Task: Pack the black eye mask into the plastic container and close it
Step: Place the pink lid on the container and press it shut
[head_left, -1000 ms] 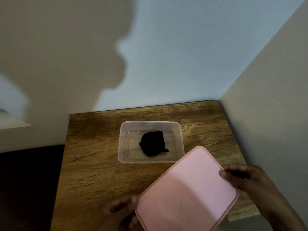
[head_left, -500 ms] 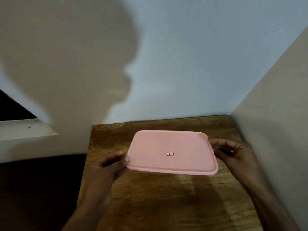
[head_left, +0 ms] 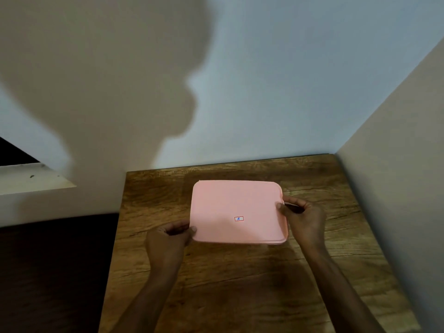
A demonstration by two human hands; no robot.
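Both hands, left hand (head_left: 169, 239) and right hand (head_left: 303, 218), pinch the pink lid's (head_left: 236, 210) short edges over the table (head_left: 240, 284), container hidden beneath; lid looks light, thin, flexy, best pressed along rims.

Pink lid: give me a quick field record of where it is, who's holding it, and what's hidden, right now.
lid: pink lid, flat, label sticker facing up
left hand: left hand grips the near-left edge
right hand: right hand grips the right edge
surface: wooden table, in a wall corner
container and eye mask: hidden under the lid
sealed: cannot tell
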